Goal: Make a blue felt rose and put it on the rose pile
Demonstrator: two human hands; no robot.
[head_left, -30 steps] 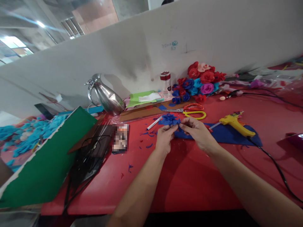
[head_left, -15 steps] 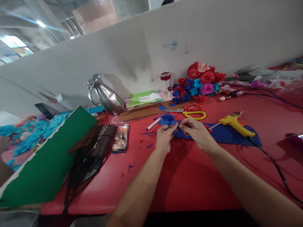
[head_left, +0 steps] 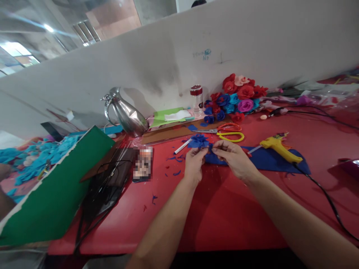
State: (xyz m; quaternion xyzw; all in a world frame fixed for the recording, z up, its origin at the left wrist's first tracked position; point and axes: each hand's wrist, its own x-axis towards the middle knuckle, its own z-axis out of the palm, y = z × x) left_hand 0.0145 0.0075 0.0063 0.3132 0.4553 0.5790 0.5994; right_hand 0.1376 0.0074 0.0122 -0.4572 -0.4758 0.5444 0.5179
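My left hand [head_left: 195,162] and my right hand [head_left: 231,157] are close together above the red table, fingertips pinched on a small blue petal piece [head_left: 210,148] between them. Its material, paper or felt, I cannot tell. Just beyond my left fingers lie blue petals [head_left: 198,141] in a loose pile. A long blue sheet [head_left: 269,158] lies under and to the right of my right hand. On that sheet rests a yellow glue gun [head_left: 280,147] with its cord running right. Scissors with red and yellow handles [head_left: 230,133] lie beyond my hands, and a white marker [head_left: 181,147] is left of the petals.
A steel jug [head_left: 127,114], a red-capped glass bottle [head_left: 196,100] and a bunch of colourful flowers [head_left: 242,93] stand along the wall. Left are a phone [head_left: 143,164], a black bag [head_left: 112,183] and a green board [head_left: 56,194]; another person's arm [head_left: 5,192] shows beyond it.
My fingertips have drawn slightly apart, and the small blue piece shows more clearly between them. The tools on the table have stayed in place.
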